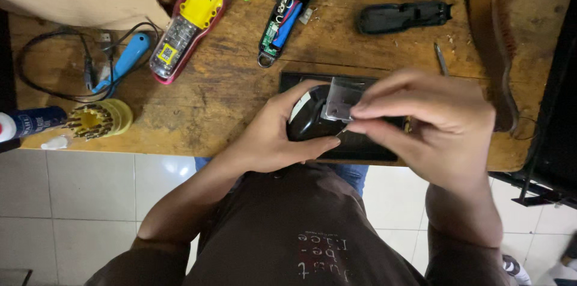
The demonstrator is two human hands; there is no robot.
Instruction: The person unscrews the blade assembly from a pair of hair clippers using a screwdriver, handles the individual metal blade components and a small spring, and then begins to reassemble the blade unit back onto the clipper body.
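Note:
My left hand [277, 131] grips a glossy black clipper head [308, 120] above a black tray [360, 147] at the wooden table's near edge. A silver toothed blade [341, 96] sits on that head. My right hand [424, 123] pinches a thin tool between thumb and forefinger, its tip at the blade's lower edge; the tool itself is mostly hidden by the fingers.
On the wooden table [228, 93] lie an opened clipper body with bare circuit board [288, 12], a black housing shell [402, 16], a red-and-yellow clipper [189, 21], a brown brush [493, 39], a blue-handled tool with cable [123, 60], a yellow bit holder [96, 119], a spray can [30, 122], a cardboard box [78, 0].

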